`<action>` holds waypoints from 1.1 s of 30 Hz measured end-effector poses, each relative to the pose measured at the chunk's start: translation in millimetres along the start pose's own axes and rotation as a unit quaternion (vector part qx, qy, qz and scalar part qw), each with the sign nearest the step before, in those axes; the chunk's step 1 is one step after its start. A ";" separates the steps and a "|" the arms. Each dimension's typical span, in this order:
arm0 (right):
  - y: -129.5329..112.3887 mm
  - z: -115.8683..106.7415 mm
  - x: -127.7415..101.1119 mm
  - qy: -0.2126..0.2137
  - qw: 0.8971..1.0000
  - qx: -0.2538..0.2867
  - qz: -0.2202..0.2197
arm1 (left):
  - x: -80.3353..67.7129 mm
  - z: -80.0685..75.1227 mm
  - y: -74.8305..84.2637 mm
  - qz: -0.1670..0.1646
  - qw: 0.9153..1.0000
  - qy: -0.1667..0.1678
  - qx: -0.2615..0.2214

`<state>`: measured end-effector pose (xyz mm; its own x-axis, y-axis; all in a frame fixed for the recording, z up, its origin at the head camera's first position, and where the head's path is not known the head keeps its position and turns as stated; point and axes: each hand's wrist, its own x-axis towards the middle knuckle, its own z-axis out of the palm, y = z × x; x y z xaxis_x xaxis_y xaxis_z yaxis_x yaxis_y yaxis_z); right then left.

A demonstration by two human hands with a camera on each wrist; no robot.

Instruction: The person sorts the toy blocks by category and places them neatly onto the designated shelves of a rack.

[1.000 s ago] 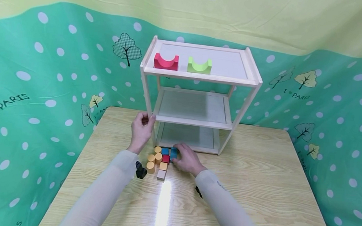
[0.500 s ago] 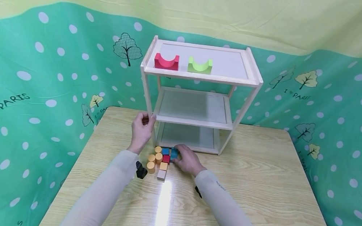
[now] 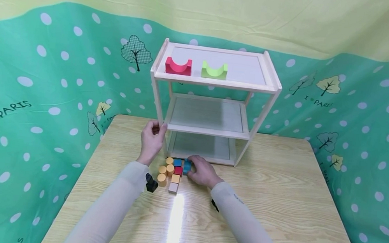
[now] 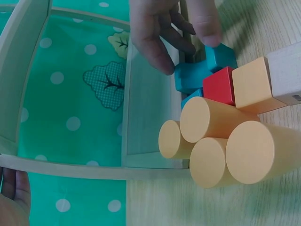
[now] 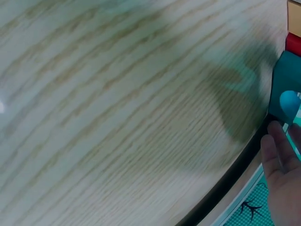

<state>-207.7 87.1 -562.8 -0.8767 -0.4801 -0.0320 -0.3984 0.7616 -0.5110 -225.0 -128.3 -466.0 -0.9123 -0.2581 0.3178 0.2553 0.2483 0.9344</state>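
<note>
My left hand (image 3: 151, 143) holds the left front post of a white wooden shelf rack (image 3: 211, 132), its thumb against the post; the left wrist view catches only part of that hand (image 4: 14, 200). Low in front of the rack, my right hand (image 3: 204, 172) pinches a blue arch-shaped block (image 3: 187, 166) between thumb and fingers. That block stands on the table beside a red cube (image 3: 178, 170). In the right wrist view, the right fingers (image 5: 277, 150) lie at one end of the blue arch block (image 5: 282, 77).
Left of the arch stand several tan cylinders (image 4: 249, 153), a blue block (image 3: 177, 162), a tan cube (image 3: 175, 178) and a grey-white block (image 3: 173, 188). Red (image 3: 178, 67) and green (image 3: 214, 71) arch blocks sit on the top shelf. A patterned curtain (image 3: 62, 65) surrounds the table (image 3: 277, 207).
My right hand and the blue arch block have shifted very slightly to the right. The left hand stays at the post.
</note>
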 end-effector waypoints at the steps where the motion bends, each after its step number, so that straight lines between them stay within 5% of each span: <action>1: -0.1 0.6 0.5 0.001 1.000 -0.003 0.000 | 0.1 -0.1 0.1 0.000 1.000 0.000 -0.001; 12: -6.6 4.5 1.9 0.024 1.000 -0.017 0.009 | 0.7 0.3 0.6 0.004 1.000 -0.003 -0.001; 26: 2.4 -8.8 5.8 -0.039 0.999 -0.023 -0.016 | 1.4 -1.3 8.3 -0.007 1.000 -0.009 0.006; 33: -1.3 1.7 4.7 0.002 0.999 -0.046 0.007 | 1.5 0.0 0.8 -0.008 1.000 -0.005 0.008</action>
<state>-210.9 83.1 -563.8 -0.8833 -0.4674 -0.0356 -0.4087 0.8051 -0.4300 -226.1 -128.6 -464.8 -0.9193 -0.2524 0.3019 0.2365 0.2589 0.9365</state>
